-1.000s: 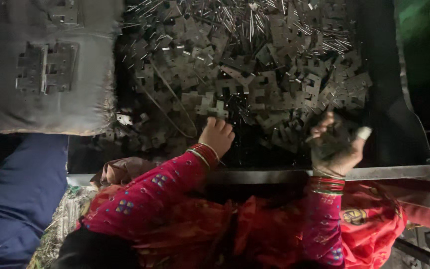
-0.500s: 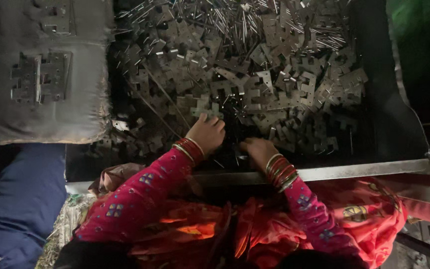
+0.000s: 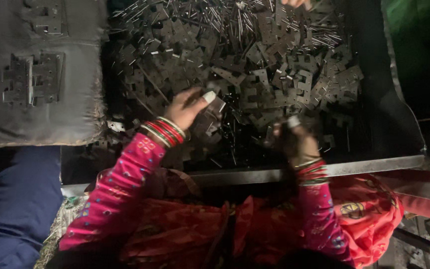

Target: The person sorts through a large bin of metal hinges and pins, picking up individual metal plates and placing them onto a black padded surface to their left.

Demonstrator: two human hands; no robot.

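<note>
No labels or signs readable in this light. Only soft package: a grey cloth sack point(image 3: 70, 114), upper left, flat, with a few assembled hinges point(image 3: 32, 79) lying on top of it, one pair opened out side by side.

Main container: a big dark metal tray point(image 3: 399, 134) with a raised rim, its pale front edge running left to right just in front of the person. It is full of loose hinge plates point(image 3: 274, 79), dark, square-notched, heaped with no order. Thin metal pins point(image 3: 235, 22) are scattered over the far part of the heap, mostly top centre.

Left hand point(image 3: 185, 107) is over the near left part of the heap, fingers clamped on one hinge plate point(image 3: 215, 105), held just above the pile; thumb tip has a white wrap. Red and gold bangles at the wrist.

Right hand point(image 3: 297, 139) is low at the near centre-right of the tray, fingers curled together around something small and pale at the top; too blurred and dark to say what. Bangles there too.

Another person's fingertips point(image 3: 294, 3) show at the top edge, over the pins.

Blue cloth point(image 3: 21, 199) lies lower left, outside the tray.
</note>
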